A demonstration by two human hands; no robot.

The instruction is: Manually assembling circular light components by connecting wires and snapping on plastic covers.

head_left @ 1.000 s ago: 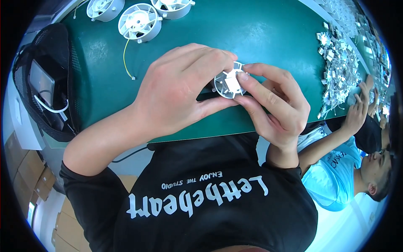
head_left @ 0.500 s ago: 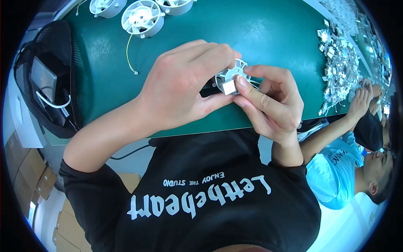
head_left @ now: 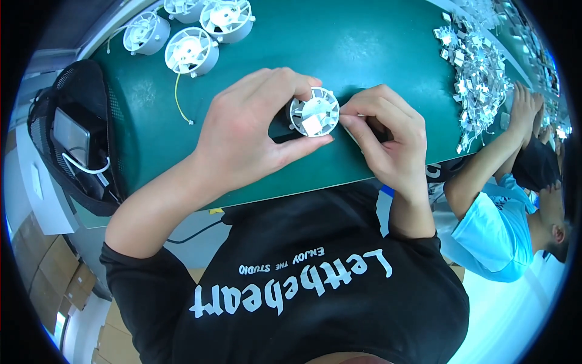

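Note:
Between the thumb and fingers of my left hand (head_left: 242, 124) is a small round white fan (head_left: 319, 107), gripped by its rim above the green table. Its ribbed face is turned up, and a white square piece (head_left: 311, 125) sits on the near side of its hub. Just to the fan's right, my right hand (head_left: 391, 124) is closed in a pinch, its fingertips at the rim. Whatever lies between those fingertips is too small or hidden to make out.
Several white fans (head_left: 189, 53) stand at the far left, one trailing a yellow wire (head_left: 178, 100). A black mesh bag (head_left: 73, 136) holds a dark device. Small white wired parts (head_left: 476, 85) lie heaped on the green table (head_left: 339, 48) at right, near a co-worker's arm (head_left: 491, 164).
My right thumb has come off the fan's face, and that hand now pinches at its right edge. The fan has moved slightly left in my left hand. The view has shifted.

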